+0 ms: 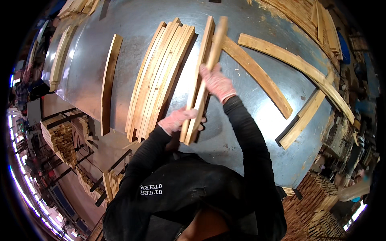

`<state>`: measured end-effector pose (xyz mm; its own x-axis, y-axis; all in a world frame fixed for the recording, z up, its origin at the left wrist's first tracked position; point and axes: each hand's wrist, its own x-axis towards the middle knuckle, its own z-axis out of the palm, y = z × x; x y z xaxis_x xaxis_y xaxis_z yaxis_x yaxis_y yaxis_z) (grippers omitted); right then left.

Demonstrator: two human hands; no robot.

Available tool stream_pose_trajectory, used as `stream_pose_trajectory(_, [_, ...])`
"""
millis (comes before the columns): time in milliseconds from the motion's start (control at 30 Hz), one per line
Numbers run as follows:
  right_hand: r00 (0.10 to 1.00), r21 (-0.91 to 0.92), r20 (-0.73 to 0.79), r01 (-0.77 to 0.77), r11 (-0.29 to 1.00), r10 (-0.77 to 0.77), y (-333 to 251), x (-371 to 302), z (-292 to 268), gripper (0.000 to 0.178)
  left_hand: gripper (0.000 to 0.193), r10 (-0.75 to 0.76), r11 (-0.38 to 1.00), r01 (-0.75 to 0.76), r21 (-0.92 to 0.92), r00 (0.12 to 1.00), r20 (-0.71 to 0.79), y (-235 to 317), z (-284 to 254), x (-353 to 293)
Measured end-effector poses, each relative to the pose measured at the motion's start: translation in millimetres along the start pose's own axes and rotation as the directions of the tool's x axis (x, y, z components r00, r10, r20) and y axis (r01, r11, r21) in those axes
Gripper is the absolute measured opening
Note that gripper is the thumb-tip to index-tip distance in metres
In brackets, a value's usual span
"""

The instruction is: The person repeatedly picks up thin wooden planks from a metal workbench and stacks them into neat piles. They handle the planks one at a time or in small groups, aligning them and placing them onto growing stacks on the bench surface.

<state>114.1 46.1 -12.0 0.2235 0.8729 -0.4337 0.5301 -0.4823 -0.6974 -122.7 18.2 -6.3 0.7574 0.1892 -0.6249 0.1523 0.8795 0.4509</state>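
Two long wooden strips stand side by side before me on the metal table: a left strip (204, 45) and a right strip (218, 39), the far end of the right one blurred. My right hand (218, 83), in a pinkish-white glove, is closed round the right strip about midway. Near the closer ends, my left hand (177, 120) in a matching glove grips from the left side, its fingers reaching across both strips. Part of its grip is hidden beneath the wood. Just left lies a bundle of several slightly curved strips (161, 80), set tightly together.
The metal table (90, 52) spreads all round. A single strip (109, 84) lies left of the bundle. Curved pieces (261, 76) lie to the right, some crossing. Wood piles (297, 16) line the far right edge, and stacked timber (60, 138) stands on racks below left.
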Motion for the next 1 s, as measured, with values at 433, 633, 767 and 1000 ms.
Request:
stream_pose_trajectory(433, [0.970,-0.949,-0.240,-0.244,0.199,0.042,95,81,-255,0.112,0.085,0.195,0.757,0.008,-0.653,0.952,0.237,-5,20,0])
stream_pose_trajectory(633, [0.969,-0.716,-0.094,-0.226,0.660,0.229,110,101,-246,0.112,0.085,0.143,0.895,-0.125,-0.428,0.990,0.010,-2,27,-2])
stream_pose_trajectory(767, [0.987,-0.671,-0.152,-0.065,0.739,-0.052,97,0,-146,0.120,0.073,0.236,0.971,-0.230,0.066,0.965,-0.115,-40,18,5])
stream_pose_trajectory(1000, [0.921,-0.509,-0.251,-0.386,0.770,0.296,121,-85,-101,0.114,0.051,0.128,0.863,-0.116,0.492,0.992,0.009,-116,27,-9])
